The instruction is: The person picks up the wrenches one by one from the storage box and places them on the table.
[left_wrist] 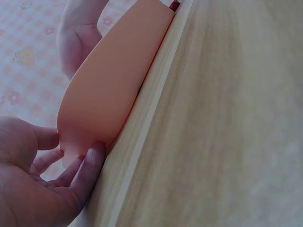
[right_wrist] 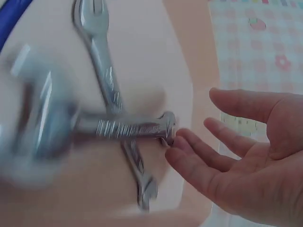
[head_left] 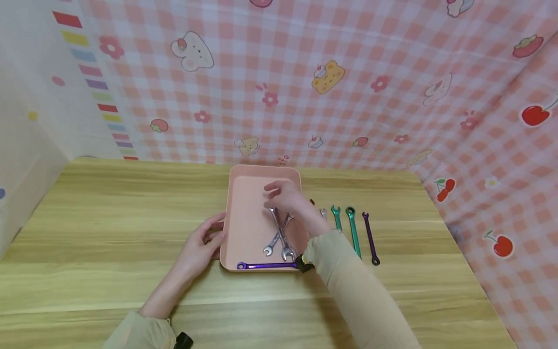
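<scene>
A pink tray (head_left: 244, 203) stands on the table with two crossed silver wrenches inside. The upper silver wrench (head_left: 279, 230) lies over the other wrench (head_left: 274, 239). My right hand (head_left: 285, 198) is above the tray, fingers loosely spread. In the right wrist view, its fingertips (right_wrist: 177, 146) are right at the end of the upper wrench (right_wrist: 128, 126), with the thumb well apart. A purple wrench (head_left: 266, 265) lies along the tray's near edge. My left hand (head_left: 198, 247) rests at the tray's left side, fingertips (left_wrist: 97, 151) touching its outer wall.
Right of the tray lie a silver wrench (head_left: 323, 212), partly hidden by the right arm, a short green wrench (head_left: 336, 218), a longer green wrench (head_left: 354, 232) and a dark purple wrench (head_left: 370, 237). A checked cloth (head_left: 244, 87) hangs behind the wooden table (head_left: 131, 218).
</scene>
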### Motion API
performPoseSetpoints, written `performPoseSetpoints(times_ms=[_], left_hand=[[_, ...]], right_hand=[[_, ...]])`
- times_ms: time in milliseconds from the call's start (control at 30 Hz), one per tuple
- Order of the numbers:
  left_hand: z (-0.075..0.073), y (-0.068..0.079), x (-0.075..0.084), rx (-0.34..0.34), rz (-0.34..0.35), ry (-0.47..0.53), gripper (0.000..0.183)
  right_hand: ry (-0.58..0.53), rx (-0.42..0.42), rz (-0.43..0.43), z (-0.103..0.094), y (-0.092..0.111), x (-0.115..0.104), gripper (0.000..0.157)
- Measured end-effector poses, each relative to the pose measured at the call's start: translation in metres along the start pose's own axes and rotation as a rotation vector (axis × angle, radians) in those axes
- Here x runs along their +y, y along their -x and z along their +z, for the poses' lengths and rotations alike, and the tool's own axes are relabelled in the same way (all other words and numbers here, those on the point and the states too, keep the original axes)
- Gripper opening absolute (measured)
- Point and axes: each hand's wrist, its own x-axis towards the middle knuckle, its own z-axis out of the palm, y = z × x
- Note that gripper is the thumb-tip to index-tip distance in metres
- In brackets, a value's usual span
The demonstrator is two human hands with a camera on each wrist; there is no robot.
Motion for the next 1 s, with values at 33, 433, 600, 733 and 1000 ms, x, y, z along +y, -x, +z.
performPoseSetpoints(times_ms=[33,433,600,733,1000], left_hand=[[0.0,0.0,0.0,0.001,0.0,-0.001,0.055],[0.001,0.0,0.001,0.001,-0.003,-0.007,0.055],[0.0,-0.001,0.0,0.001,0.005,-0.018,0.055],[0.0,0.0,0.0,0.006,-0.004,-0.017,0.055],[0.0,-0.001,0.0,0.0,0.003,-0.017,0.055]], right_hand=[[-0.004,-0.014,-0.004,0.003,0.0,-0.002,0.046],[-0.02,-0.129,-0.045,0.019,-0.001,-0.009,0.043],[0.019,-0.123,-0.082,0.021,-0.002,-0.006,0.04],[0.076,-0.12,-0.107,0.022,-0.003,-0.007,0.039],[0.184,-0.112,-0.069,0.023,0.002,-0.009,0.032]])
